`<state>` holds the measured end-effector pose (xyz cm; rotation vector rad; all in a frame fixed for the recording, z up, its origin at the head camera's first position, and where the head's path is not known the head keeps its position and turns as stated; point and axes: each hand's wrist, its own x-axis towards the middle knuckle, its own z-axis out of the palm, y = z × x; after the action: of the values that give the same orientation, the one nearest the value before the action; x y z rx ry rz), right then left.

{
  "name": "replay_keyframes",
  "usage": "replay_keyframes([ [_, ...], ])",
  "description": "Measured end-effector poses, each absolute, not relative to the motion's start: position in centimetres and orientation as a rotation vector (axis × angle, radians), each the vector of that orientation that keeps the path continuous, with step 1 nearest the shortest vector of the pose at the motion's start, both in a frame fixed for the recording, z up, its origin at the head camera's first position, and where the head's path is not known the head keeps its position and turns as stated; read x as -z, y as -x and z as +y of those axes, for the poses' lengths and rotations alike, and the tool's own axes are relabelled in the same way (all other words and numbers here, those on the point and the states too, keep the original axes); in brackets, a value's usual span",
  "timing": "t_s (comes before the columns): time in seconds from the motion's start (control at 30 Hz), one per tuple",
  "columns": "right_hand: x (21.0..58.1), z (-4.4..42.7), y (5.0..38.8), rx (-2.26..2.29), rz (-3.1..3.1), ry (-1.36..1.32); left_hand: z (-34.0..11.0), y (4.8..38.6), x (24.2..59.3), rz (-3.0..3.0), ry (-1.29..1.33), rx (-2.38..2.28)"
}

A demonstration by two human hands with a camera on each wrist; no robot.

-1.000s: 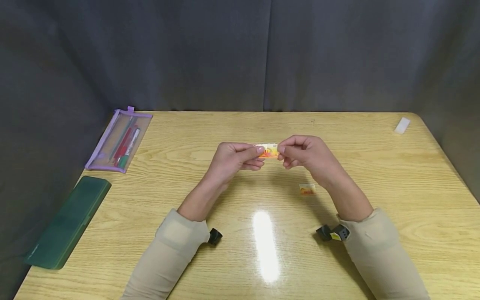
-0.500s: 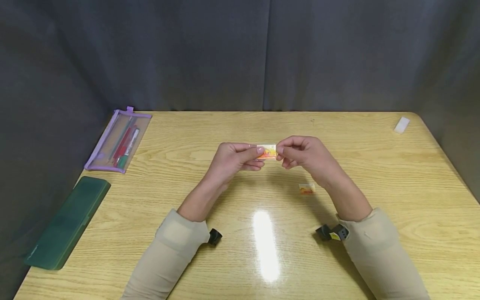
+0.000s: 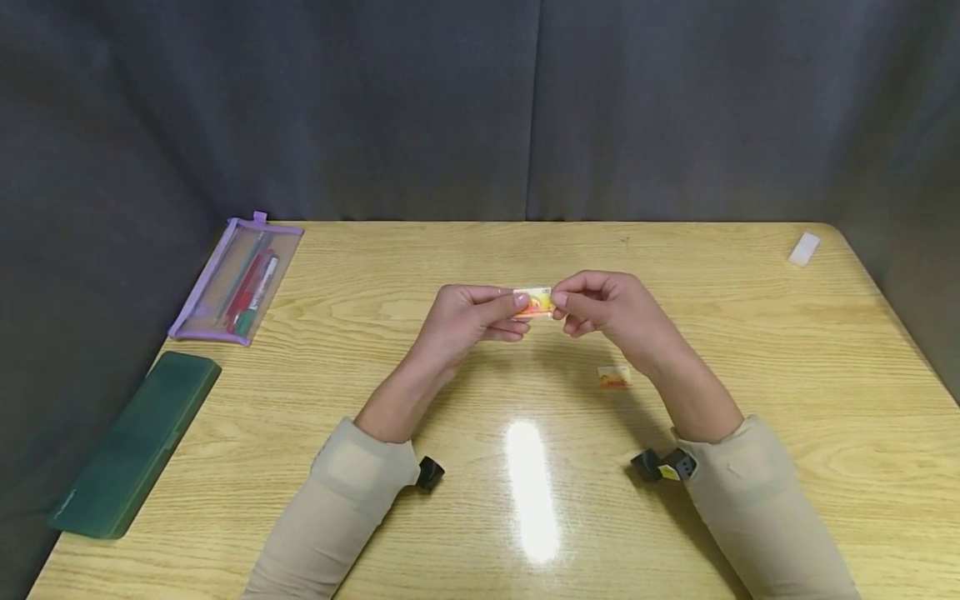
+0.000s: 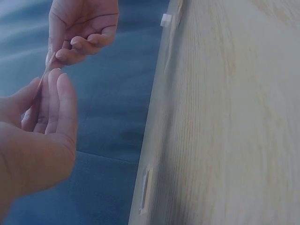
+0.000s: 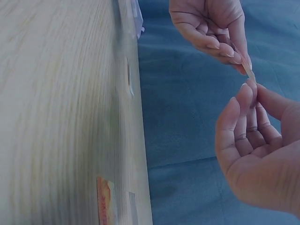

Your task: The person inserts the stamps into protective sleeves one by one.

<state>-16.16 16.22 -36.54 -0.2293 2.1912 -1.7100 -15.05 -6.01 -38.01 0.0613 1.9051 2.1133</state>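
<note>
A small flat piece printed yellow and orange (image 3: 538,302) is held up over the table between both hands. My left hand (image 3: 467,321) grips its left part, thumb on the printed face and fingers behind. At its right edge, my right hand (image 3: 618,312) pinches it between thumb and index finger. Both wrist views show the piece (image 5: 250,72) almost edge-on and thin. A similar printed piece (image 3: 615,377) lies on the table below the right hand; the right wrist view shows this lying piece (image 5: 106,201) near the bottom.
A purple-edged mesh pouch (image 3: 243,283) with pens lies at the back left of the wooden table (image 3: 375,250). In front of it is a dark green case (image 3: 138,446). A white block (image 3: 804,250) sits at the back right. Dark curtains (image 3: 450,108) surround the table.
Both hands keep their hold. The right hand and the held piece's right edge have shifted very slightly left, and the light on its face differs a little.
</note>
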Motion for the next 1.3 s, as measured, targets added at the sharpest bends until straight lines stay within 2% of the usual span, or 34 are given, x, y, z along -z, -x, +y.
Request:
replay_keyframes([
  [1.3,37.07,15.84,16.3,1.826,2.165,0.151,-6.06,15.13,37.97,1.896,-0.041,-2.094],
])
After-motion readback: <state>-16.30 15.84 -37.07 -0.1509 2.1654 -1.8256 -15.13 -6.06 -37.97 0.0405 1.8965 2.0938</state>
